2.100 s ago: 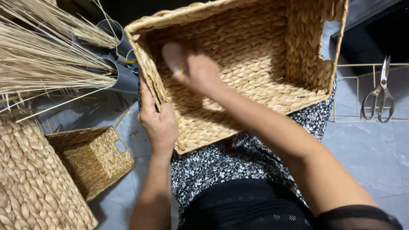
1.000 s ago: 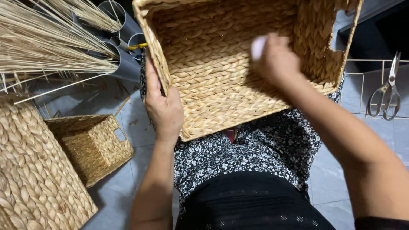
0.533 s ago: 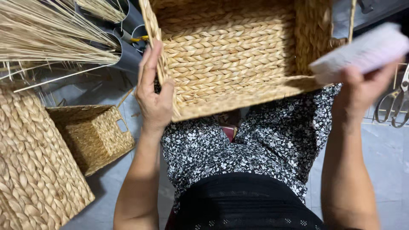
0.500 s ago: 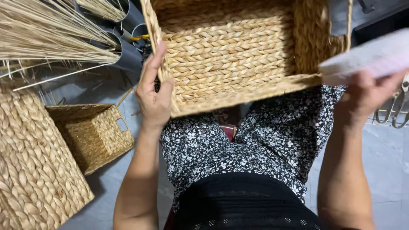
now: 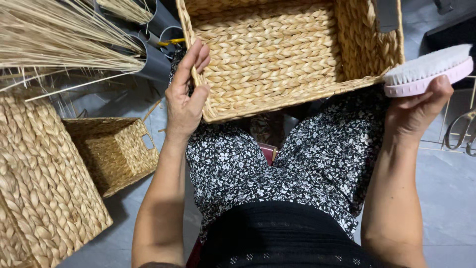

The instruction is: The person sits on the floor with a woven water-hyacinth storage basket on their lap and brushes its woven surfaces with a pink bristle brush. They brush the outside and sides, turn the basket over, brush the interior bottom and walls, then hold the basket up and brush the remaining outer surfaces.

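Note:
A large woven straw basket [image 5: 277,59] rests tilted on my lap, its open side facing me. My left hand [image 5: 186,94] grips its left rim, thumb inside and fingers along the edge. My right hand [image 5: 416,109] is out to the right of the basket, clear of it, holding a pink-backed brush with white bristles [image 5: 429,69], bristles turned upward. I sit in a black and white floral garment [image 5: 297,159].
A small woven basket [image 5: 116,151] lies on the grey floor at left, beside a bigger woven basket [image 5: 39,183]. Bundles of dry straw [image 5: 59,37] stick out of grey tubes [image 5: 156,54] at upper left. Scissors [image 5: 458,131] lie on a wire rack at right.
My right hand left the inside of the basket and swung out to the right with the brush. The left hand stayed on the rim. The basket shifted slightly upward in view.

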A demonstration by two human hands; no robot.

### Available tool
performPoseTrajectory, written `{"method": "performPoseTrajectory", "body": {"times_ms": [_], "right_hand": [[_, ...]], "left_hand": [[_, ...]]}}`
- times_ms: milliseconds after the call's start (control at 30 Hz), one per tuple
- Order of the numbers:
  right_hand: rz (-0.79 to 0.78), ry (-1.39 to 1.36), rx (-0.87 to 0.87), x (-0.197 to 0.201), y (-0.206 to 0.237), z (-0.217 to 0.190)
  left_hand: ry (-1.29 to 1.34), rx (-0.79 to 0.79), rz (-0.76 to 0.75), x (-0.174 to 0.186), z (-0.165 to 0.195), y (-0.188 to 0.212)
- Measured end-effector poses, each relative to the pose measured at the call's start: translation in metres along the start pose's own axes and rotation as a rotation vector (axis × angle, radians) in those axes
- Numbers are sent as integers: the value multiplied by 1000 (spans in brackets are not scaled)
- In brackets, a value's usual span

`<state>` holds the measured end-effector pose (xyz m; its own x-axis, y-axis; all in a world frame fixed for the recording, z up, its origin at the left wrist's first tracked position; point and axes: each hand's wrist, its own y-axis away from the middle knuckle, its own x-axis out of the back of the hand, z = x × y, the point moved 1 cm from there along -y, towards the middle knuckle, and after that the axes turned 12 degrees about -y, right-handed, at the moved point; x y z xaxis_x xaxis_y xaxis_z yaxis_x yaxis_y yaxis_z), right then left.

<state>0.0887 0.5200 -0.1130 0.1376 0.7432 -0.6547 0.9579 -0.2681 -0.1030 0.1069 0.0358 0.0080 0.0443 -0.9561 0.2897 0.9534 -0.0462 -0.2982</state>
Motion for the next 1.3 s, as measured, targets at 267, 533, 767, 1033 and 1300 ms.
{"method": "performPoseTrajectory", "body": {"times_ms": [267, 533, 767, 1033, 1300], "right_hand": [[36, -97, -42, 4, -3, -4], [-27, -25, -90, 0, -4, -11], [-38, -70, -174, 8, -4, -16], [-16, -285, -124, 11, 7, -24], [-237, -96, -57, -42, 29, -66]], "left_hand": [[70, 46, -14, 8, 5, 7], [229, 124, 0, 21, 9, 13], [345, 162, 44, 22, 5, 13], [367, 141, 132, 28, 0, 20], [398, 150, 247, 45, -7, 24]]}}
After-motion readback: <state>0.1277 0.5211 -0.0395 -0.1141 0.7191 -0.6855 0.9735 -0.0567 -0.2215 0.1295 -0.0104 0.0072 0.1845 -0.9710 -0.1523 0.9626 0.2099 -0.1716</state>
